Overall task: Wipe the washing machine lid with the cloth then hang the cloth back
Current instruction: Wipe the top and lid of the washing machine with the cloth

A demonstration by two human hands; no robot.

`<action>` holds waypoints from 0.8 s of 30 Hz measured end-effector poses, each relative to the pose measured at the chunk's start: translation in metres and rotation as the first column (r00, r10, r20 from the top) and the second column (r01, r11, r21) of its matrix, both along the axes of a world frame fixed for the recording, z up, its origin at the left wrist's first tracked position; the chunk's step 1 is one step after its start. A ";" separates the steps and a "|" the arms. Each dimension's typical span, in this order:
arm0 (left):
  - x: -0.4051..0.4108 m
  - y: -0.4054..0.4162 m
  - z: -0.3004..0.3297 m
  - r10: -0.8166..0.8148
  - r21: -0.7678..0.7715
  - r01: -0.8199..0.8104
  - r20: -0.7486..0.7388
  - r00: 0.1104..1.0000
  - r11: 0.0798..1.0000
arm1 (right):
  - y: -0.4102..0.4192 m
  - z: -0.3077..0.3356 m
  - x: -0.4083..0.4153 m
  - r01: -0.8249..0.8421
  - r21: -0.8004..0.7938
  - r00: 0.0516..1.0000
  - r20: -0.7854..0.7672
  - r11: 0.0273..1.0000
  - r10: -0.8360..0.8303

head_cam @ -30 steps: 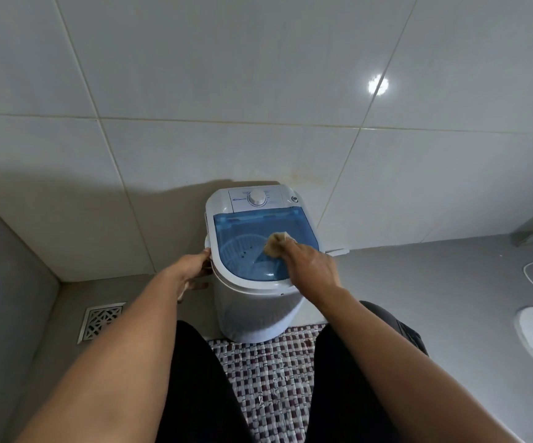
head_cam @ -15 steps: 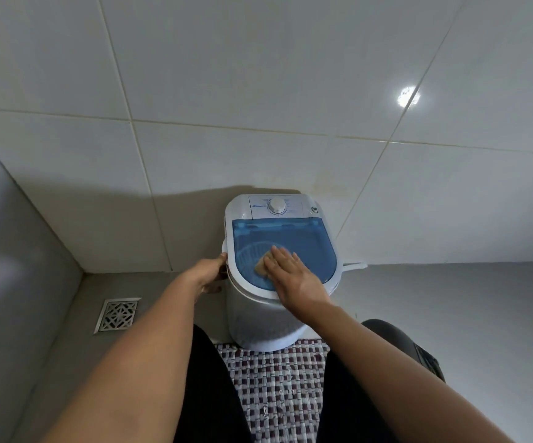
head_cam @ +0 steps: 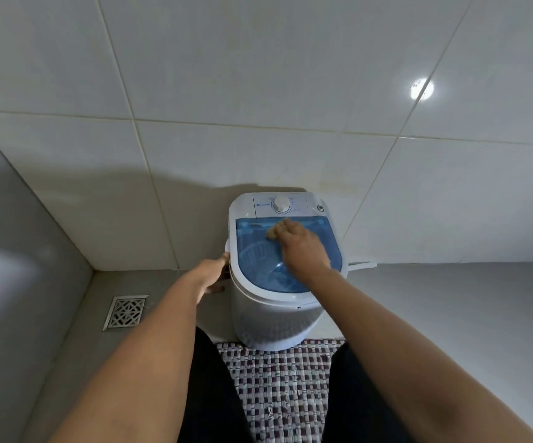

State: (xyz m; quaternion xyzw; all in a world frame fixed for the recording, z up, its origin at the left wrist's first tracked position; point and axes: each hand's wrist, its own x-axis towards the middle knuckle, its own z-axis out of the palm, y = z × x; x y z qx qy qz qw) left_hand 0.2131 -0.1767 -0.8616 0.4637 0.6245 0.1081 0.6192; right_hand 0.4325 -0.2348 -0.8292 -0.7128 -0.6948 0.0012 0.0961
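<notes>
A small white washing machine [head_cam: 268, 324] stands against the tiled wall, with a translucent blue lid [head_cam: 255, 257] and a white dial [head_cam: 281, 204] on its rear panel. My right hand [head_cam: 303, 247] presses a small tan cloth [head_cam: 270, 233] flat on the far part of the lid, just below the control panel. Most of the cloth is hidden under my fingers. My left hand [head_cam: 210, 276] grips the left side of the machine's rim.
A metal floor drain [head_cam: 126, 312] lies on the grey floor at left. A red-and-white woven mat [head_cam: 278, 388] lies in front of the machine between my dark-clothed legs. A white hose [head_cam: 361, 266] pokes out right of the machine. A grey wall rises at left.
My right hand has slid the cloth from the lid's left middle up toward the far edge near the dial. My left hand stays on the machine's side.
</notes>
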 end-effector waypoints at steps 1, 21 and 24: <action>0.001 0.003 -0.005 0.004 0.002 -0.004 0.023 1.000 1.000 | -0.007 -0.005 -0.006 -0.071 -0.019 0.997 0.014 0.997 0.071; 0.005 -0.003 -0.003 0.048 -0.015 -0.048 0.029 0.998 0.999 | 0.000 -0.018 -0.017 -0.313 0.082 0.943 -0.090 0.946 0.319; 0.005 -0.001 -0.007 0.080 -0.018 -0.078 0.115 0.990 0.997 | -0.029 -0.029 -0.006 -0.463 0.108 0.880 -0.061 0.879 0.471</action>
